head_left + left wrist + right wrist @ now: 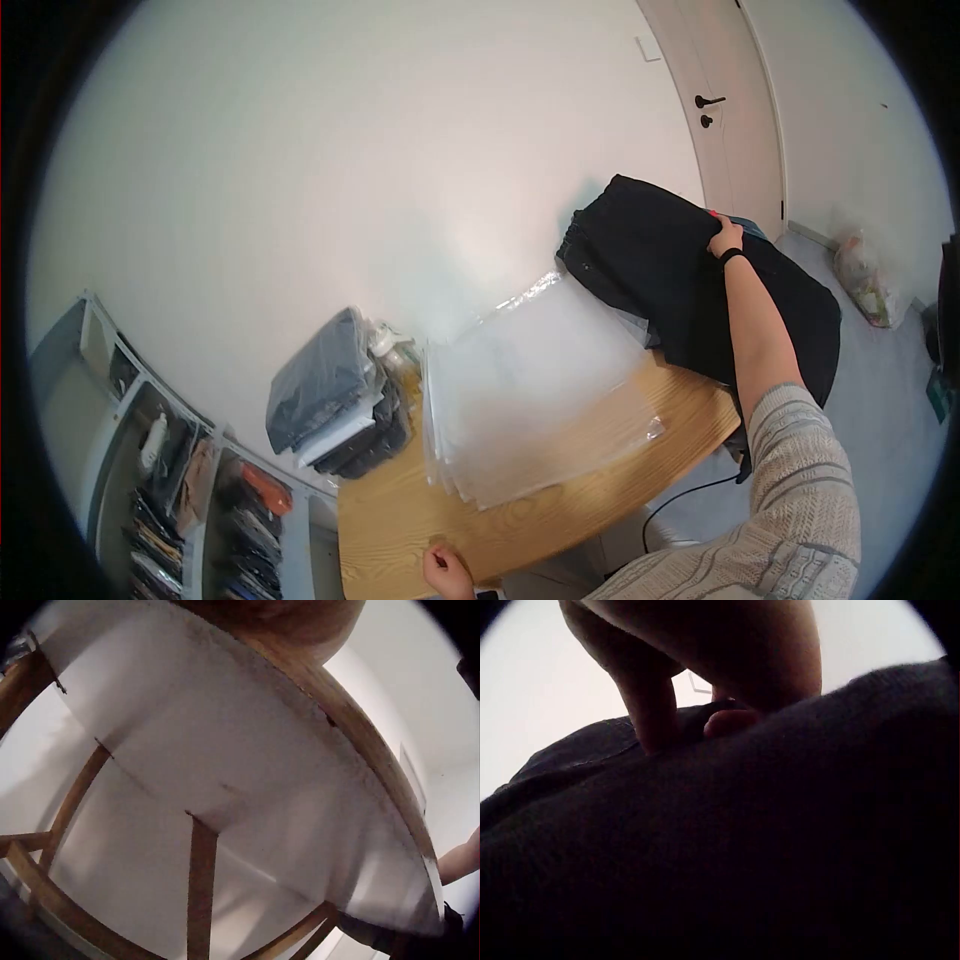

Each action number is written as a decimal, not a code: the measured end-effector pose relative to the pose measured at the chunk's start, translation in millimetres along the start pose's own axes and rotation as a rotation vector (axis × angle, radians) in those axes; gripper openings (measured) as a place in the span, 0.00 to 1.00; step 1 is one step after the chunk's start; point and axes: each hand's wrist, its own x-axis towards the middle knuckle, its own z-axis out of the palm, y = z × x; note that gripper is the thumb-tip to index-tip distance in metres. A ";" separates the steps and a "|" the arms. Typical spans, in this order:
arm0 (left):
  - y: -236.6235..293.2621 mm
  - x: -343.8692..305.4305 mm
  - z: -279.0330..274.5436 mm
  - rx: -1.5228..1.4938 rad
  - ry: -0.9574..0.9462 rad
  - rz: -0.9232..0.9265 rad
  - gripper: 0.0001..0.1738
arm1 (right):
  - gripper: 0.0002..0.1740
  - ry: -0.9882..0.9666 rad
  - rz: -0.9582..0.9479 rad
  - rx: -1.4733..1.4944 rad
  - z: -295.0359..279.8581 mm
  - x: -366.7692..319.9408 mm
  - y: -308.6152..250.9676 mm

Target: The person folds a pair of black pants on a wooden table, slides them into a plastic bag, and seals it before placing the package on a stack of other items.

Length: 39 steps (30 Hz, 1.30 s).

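Right hand [727, 238] pinches black garment [645, 245], draped over right end of worktop [385, 525]. Left hand [447, 573] rests at near edge, fingers loosely curled. Clear plastic bags [535, 385] lie left of garment.

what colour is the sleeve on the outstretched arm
Grey-beige with darker grey stripes on the sleeve; best in the head view.

A pretty plain black cloth garment [680, 275], kinda bulky and creased, gathered along one edge. It was laid over the right end of the desk [390, 525], partly draped down past the side.
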 end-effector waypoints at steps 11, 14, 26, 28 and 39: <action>3.0 -2.5 0.7 -0.032 0.003 -0.012 0.05 | 0.15 -0.227 -0.195 0.559 -16.7 13.8 47.6; 6.5 -1.6 0.7 0.063 0.022 0.072 0.05 | 0.11 -0.297 -0.167 0.533 -30.5 -0.5 28.5; 16.5 0.2 -2.7 0.096 -0.048 0.058 0.06 | 0.06 -0.546 -0.430 0.932 -137.7 -221.1 -129.5; 16.1 1.0 -2.6 0.077 -0.070 0.034 0.06 | 0.05 -0.606 -0.522 0.901 -141.1 -270.1 -136.8; 8.3 1.1 0.1 0.186 -0.071 0.093 0.06 | 0.10 -0.981 -0.649 0.458 -116.9 -419.6 -48.3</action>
